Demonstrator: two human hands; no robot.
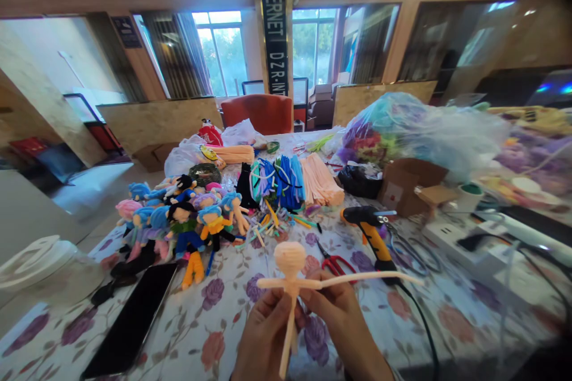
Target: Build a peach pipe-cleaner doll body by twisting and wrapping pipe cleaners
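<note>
A peach pipe-cleaner figure (290, 259) with a round wound head, a short arm to the left and a long loose strand to the right is held upright near the bottom centre. My left hand (263, 330) pinches its body from the left, below the short arm. On the other side my right hand (337, 315) has its fingers closed on the figure's body and the base of the long strand. Two stems hang down between the hands. Behind the figure lie red-handled scissors (335, 263) and a black and yellow glue gun (370, 238).
Finished small dolls (183, 220) crowd the left, beside a black phone (134, 315) and a white-lidded container (40, 268). Bundles of coloured pipe cleaners (286, 181) lie behind. Plastic bags (393, 125), a cardboard box (406, 187) and a power strip (465, 250) stand right.
</note>
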